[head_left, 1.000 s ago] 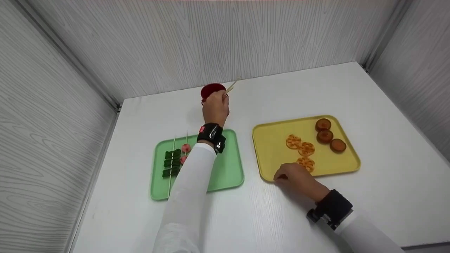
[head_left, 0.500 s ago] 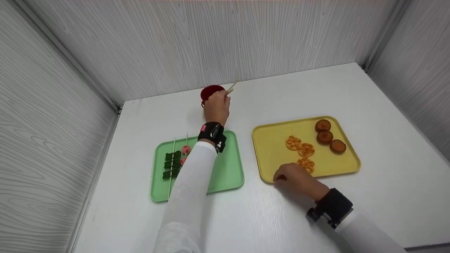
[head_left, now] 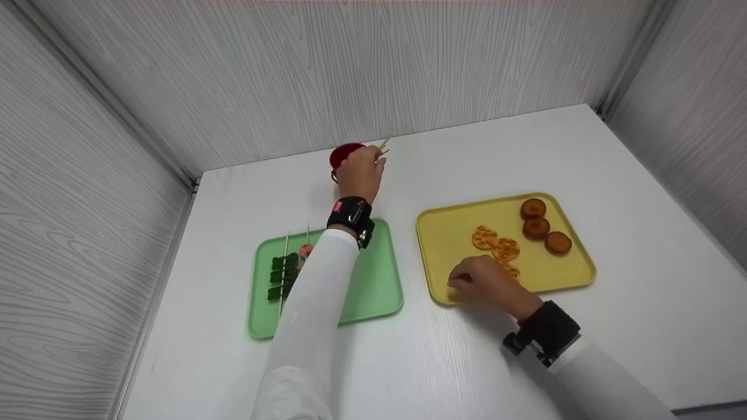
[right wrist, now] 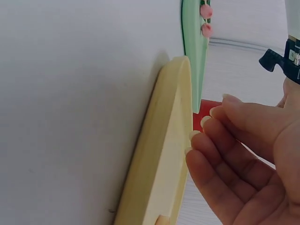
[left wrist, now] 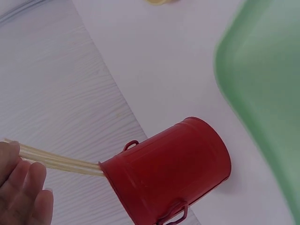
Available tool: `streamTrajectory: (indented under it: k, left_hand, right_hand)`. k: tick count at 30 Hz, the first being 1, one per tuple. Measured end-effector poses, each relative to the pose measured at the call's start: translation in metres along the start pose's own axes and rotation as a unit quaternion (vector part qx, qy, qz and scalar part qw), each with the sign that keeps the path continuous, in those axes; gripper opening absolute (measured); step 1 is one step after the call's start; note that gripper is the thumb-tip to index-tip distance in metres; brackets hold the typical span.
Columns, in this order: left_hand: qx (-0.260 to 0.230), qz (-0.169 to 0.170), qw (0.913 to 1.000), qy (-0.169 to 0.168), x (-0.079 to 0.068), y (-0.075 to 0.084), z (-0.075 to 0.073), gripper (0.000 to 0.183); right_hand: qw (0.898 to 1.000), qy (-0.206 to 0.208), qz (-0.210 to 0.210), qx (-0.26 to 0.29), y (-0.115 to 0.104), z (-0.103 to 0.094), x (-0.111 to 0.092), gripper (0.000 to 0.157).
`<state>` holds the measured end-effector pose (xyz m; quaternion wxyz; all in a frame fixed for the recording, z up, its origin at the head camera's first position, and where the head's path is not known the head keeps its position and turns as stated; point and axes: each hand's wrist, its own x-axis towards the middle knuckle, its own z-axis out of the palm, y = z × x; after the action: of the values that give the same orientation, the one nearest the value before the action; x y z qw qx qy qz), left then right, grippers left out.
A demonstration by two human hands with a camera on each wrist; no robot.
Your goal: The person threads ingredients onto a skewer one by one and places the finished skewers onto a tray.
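At the back of the table, my left hand (head_left: 360,174) pinches the upper ends of several thin bamboo skewers (left wrist: 61,161). Their lower part stands inside a small red metal bucket (left wrist: 171,171) with side handles, so it is hidden. My right hand (head_left: 487,284) hovers by the near left corner of the yellow tray (head_left: 443,233). In the right wrist view its fingers are loosely bent, and nothing lies between them and the thumb. Lotus root slices (head_left: 505,249) rest on that tray beside the hand, one partly covered by it. Brown round slices (head_left: 536,227) sit at the tray's right.
A green tray (head_left: 373,280) lies to the left, partly under my left forearm. On it are a skewer threaded with dark green pieces (head_left: 283,277) and another with pink pieces (head_left: 306,251). Wood-grain panels (head_left: 350,70) enclose the table's back and sides.
My right hand has risen slightly from the yellow tray's near edge and moved a little inward over it. The left hand stays at the bucket, shifting only slightly with the skewers.
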<state>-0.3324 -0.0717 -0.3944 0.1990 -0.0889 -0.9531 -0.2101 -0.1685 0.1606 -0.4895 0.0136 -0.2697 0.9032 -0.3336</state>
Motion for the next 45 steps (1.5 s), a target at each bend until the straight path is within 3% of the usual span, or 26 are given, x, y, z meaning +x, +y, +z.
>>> streamTrajectory:
  k: [6,13,22,31,38,45]
  left_hand:
    - [0.018,0.003,0.9998,-0.011,0.002,0.007,-0.002,0.016]
    - [0.031,0.022,0.9993,-0.001,0.0,0.001,-0.004,0.013]
    - [0.013,0.066,0.9954,0.069,-0.001,-0.006,-0.01,0.012]
    - [-0.012,0.077,0.9886,0.129,-0.01,-0.004,-0.029,0.015]
    - [-0.034,0.113,0.9743,0.192,-0.015,0.001,-0.053,0.013]
    - [-0.076,0.139,0.9601,0.23,-0.022,0.011,-0.07,0.012]
  right_hand:
    - [1.0,0.014,0.0,-0.011,-0.004,-0.004,0.011,0.008]
    - [1.0,0.025,-0.013,0.006,-0.005,-0.006,0.022,0.007]
    - [0.996,0.082,0.022,0.018,0.0,-0.017,0.04,0.009]
    - [0.996,0.087,0.032,0.009,0.001,-0.021,0.04,0.012]
    - [0.996,0.074,0.053,0.007,0.002,-0.021,0.039,0.011]
    - [0.996,0.061,0.066,0.015,0.0,-0.021,0.039,0.013]
